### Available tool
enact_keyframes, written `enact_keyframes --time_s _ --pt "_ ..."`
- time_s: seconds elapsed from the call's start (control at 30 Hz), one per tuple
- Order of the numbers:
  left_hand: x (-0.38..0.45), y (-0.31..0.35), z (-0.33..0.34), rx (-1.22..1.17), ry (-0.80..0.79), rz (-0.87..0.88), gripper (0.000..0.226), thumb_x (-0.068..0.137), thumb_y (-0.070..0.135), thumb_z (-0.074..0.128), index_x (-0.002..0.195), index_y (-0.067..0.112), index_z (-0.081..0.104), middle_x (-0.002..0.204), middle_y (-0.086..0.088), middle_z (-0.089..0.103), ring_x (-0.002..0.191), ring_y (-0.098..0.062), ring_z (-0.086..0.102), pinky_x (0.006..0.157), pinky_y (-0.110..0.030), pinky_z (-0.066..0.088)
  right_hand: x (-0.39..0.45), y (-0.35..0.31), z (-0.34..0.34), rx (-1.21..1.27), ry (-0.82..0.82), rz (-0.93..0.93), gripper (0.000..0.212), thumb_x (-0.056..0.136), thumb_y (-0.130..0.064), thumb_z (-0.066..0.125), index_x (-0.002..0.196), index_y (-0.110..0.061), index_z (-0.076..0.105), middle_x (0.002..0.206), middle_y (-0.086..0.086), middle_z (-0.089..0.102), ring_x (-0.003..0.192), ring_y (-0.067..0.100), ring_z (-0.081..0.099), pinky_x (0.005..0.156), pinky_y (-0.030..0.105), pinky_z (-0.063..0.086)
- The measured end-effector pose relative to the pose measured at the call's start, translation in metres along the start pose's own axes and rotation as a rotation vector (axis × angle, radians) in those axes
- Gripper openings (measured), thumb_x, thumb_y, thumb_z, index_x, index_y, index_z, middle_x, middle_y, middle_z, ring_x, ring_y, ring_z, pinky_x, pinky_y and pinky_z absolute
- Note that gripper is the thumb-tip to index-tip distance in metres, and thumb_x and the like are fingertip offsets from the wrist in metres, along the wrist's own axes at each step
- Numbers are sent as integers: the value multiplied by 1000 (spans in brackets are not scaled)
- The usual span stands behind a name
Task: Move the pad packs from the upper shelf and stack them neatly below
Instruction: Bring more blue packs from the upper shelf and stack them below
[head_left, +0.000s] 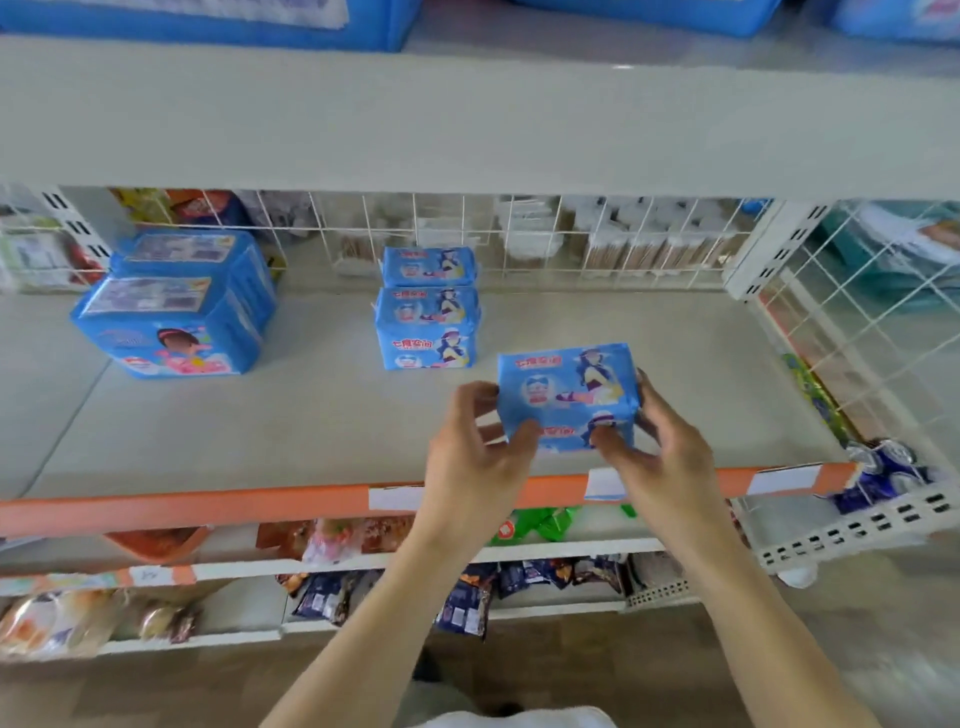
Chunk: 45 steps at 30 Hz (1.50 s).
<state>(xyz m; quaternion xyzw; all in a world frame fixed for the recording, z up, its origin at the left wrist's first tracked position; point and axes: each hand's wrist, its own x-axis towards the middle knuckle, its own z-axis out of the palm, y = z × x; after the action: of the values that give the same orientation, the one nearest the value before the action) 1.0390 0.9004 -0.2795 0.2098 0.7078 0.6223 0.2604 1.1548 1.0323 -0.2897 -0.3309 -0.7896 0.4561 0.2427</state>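
I am gripping a pad pack (567, 395) with both hands, left hand (480, 457) and right hand (662, 449), over the shelf (260, 431), right of two stacked packs (427, 327).

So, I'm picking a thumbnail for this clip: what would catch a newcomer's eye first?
First, the blue pad pack gripped between the left hand and right hand, right of centre above the shelf. Next, the small packs of the same design at mid-shelf, and the larger blue packs at far left. The orange shelf edge cuts across the front.
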Motion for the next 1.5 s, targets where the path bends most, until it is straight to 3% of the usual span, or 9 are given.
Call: enact_keyframes --time_s 0.37,0.63,0.73,0.9,1.03,1.17,1.3,1.4,1.5 --pt "74 8 -10 268 -100 157 39 93 23 64 131 18 55 121 8 56 102 -7 63 73 -13 52 60 8 20 -85 123 -84 49 87 -11 73 131 -25 57 105 -15 71 99 3 66 81 12 50" --pt "128 37 -3 413 -131 44 20 91 29 61 106 18 65 91 5 66 78 -16 69 63 -32 55 124 8 25 -65 153 -123 56 85 -5 72 136 -20 58 98 -24 66 84 -23 58 75 -2 40" --pt "142 37 3 359 -114 -29 29 89 20 57 117 18 62 92 9 65 75 -17 73 77 -47 60 151 20 30 -39 120 -112 51 84 -5 69 129 -28 61 94 -29 65 84 -16 61 79 5 45" --pt "175 31 14 310 -57 -162 56 85 19 61 139 16 50 126 -8 61 69 -17 75 71 -36 62 192 44 48 15 49 -7 35 81 -13 73 109 -32 64 96 -12 71 95 9 69 90 33 56" --pt "197 24 19 300 13 -275 5 90 20 61 90 17 65 83 -2 68 46 -1 64 51 -19 54 214 60 66 28 28 34 25 77 -25 77 100 -18 70 104 7 75 100 23 70 93 47 53" --pt "207 17 26 348 -73 -327 15 94 25 54 82 19 61 59 9 67 42 3 59 50 -12 46 222 67 72 -133 -158 143 12 95 -33 61 91 -23 56 121 20 67 116 35 61 103 47 46" --pt "202 24 35 389 -80 -260 31 83 32 56 104 14 70 90 3 75 58 3 67 60 -12 55 226 67 78 -51 -45 89 22 86 -32 70 104 -20 65 118 12 70 114 29 64 100 42 49" --pt "192 27 34 451 20 -88 37 78 31 57 111 17 65 108 -3 72 87 -17 74 83 -40 60 225 63 76 51 18 -1 34 78 -18 78 109 -24 67 101 -5 71 100 16 68 86 17 51" --pt "172 26 19 661 121 206 29 87 26 61 115 19 63 148 1 49 108 -17 66 96 -32 49 224 66 73 -8 -6 -47 56 81 -20 79 131 -14 55 119 -6 68 110 14 64 90 16 48"
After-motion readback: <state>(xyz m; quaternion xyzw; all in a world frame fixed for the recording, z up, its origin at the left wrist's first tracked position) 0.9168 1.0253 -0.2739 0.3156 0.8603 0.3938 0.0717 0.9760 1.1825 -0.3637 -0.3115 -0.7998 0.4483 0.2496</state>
